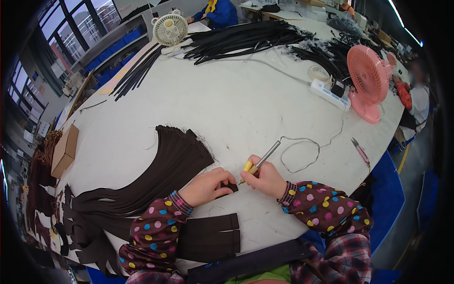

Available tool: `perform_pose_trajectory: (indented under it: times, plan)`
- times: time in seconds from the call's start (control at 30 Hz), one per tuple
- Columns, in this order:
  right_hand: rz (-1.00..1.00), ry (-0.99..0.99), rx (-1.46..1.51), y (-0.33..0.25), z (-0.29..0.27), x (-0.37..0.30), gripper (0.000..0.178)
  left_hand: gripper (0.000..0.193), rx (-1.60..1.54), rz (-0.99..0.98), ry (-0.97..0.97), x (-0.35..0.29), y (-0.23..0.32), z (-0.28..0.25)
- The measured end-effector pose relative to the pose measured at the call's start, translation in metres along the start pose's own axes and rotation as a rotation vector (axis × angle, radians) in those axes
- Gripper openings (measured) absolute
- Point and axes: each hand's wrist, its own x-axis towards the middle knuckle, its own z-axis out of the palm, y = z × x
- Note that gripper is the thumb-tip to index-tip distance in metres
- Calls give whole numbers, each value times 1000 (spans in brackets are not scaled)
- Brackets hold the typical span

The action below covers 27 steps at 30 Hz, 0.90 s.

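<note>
My left hand [206, 186] pinches the end of a dark brown fabric strap [231, 189] just above the table. Beside it, my right hand [266, 180] is closed around a corded pen-like tool [269, 155] that resembles a soldering iron. Its thin tip points down at the strap end; whether they touch, I cannot tell. Something yellow [247, 165] shows at my right fingers. A thick fan of brown straps [177, 163] spreads to the left of my hands. More wide straps [210, 236] lie flat under and beside my left forearm, their ends toward the right.
Pink-handled snips [360, 150] lie at the right. Behind them stand a pink fan [365, 78] and a white power strip [329, 94]. Black strap bundles [241, 40] and a cream fan [170, 29] occupy the far side. A cardboard box [65, 150] sits left. Other people [222, 13] sit around the table.
</note>
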Motion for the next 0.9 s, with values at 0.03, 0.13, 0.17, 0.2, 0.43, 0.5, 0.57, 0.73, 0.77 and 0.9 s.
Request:
perform_pose_trajectory:
  times: [0.03, 0.13, 0.17, 0.2, 0.43, 0.5, 0.57, 0.73, 0.77, 0.9]
  plan:
    - [-16, -18, -7, 1, 0, 0, 21, 25, -2, -3, -3, 0, -1, 1]
    - [-30, -37, -21, 0, 0, 2, 19, 25, -25, -15, 5, -1, -3, 0]
    - [-27, -39, -35, 0, 0, 1, 18, 26, -39, -29, -3, 0, -3, 0]
    - [-26, -37, -33, 1, -1, 1, 18, 26, -53, -43, -10, 0, -2, 0]
    - [-46, -11, 24, -6, 0, -8, 22, 27, -56, -35, 7, -1, 1, 3]
    - [-45, -3, 22, -4, 0, -9, 21, 27, -48, -14, 12, -1, -1, 5]
    - [-77, 15, -1, -1, -2, -7, 21, 27, -77, -33, 9, -1, -2, 7]
    - [-15, 68, 34, -9, -8, 0, 21, 28, -69, -58, 22, 3, -5, -1]
    - [-1, 52, 11, -9, -7, -3, 21, 28, -38, -41, 38, 1, -6, -1]
    - [-84, 28, -11, -5, -11, -12, 21, 29, -72, -28, -4, 6, -6, -7]
